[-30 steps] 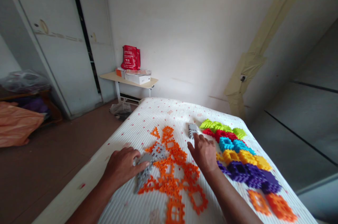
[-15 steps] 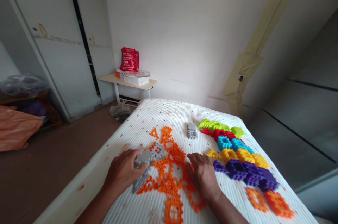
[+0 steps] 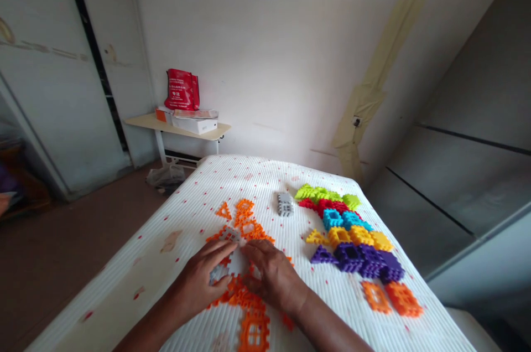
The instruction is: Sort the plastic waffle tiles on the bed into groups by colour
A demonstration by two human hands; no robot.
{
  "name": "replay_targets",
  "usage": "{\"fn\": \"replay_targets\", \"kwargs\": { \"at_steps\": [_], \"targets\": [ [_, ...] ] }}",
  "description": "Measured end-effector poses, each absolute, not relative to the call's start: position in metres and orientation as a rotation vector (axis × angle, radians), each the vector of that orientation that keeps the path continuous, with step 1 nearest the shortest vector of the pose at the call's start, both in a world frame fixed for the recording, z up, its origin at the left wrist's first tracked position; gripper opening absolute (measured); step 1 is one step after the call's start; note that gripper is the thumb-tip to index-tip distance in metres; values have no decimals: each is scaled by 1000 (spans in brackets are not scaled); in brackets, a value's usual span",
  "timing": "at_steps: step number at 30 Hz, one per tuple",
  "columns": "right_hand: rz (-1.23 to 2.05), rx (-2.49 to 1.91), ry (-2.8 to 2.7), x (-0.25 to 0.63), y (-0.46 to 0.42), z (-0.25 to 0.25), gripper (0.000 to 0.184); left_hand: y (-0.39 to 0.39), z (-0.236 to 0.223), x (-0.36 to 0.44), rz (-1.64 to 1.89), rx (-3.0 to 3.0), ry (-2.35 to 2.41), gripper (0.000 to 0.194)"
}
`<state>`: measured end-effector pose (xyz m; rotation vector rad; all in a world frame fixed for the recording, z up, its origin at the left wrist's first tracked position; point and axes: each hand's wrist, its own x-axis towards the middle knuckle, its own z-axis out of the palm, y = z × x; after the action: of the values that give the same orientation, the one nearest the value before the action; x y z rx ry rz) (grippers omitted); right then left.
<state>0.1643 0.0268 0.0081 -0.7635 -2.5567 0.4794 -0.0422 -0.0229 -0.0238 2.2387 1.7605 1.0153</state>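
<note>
My left hand (image 3: pixel 203 274) curves around grey interlocking plastic tiles (image 3: pixel 238 261), its thumb apart from its fingers on the near side. From the other side, my right hand (image 3: pixel 271 272) grips a grey tile with fingers and thumb; its fingertips nearly meet those of my left hand. Orange interlocking tiles (image 3: pixel 254 330) lie loosely spread under and around both hands, and several are partly hidden by them. A grey window-patterned tile (image 3: pixel 229 233) rests just beyond my left fingers. Farther off stands a small stack of grey tiles (image 3: pixel 285 204).
Right of my hands, tiles lie in colour rows: green (image 3: pixel 323 193), red (image 3: pixel 332 206), blue (image 3: pixel 333 219), yellow (image 3: pixel 360 235) and purple (image 3: pixel 369 260). Sorted orange tiles (image 3: pixel 404 299) sit nearer. A side table (image 3: pixel 145 121) with a red bag (image 3: pixel 182 90) stands by the wall.
My right hand has moved left from the orange tiles to the grey ones beside my left hand. The camera view has turned slightly right.
</note>
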Motion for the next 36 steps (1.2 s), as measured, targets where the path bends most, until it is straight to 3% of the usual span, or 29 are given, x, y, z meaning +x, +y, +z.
{"fn": "replay_targets", "kwargs": {
  "at_steps": [5, 9, 18, 25, 36],
  "targets": [
    [314, -777, -2683, 161, 24, 14, 55, -19, -23, -38, 1050, 2237, 1719, 48],
    [329, -902, -2700, 162, 30, 21, 52, -14, -21, -40, 1094, 2113, 1685, 57],
    [67, -1989, -2206, 171, 147, 62, 47, -4, -39, -91, 1344, 1746, 2159, 42],
    [158, -2180, -2143, 155, 200, 52, 45, -2, -56, -101, 1281, 1716, 2163, 37],
    [183, -2258, -2097, 151, 208, 34, 40, -5, -56, -96, 1294, 1697, 2113, 36]
  ]
}}
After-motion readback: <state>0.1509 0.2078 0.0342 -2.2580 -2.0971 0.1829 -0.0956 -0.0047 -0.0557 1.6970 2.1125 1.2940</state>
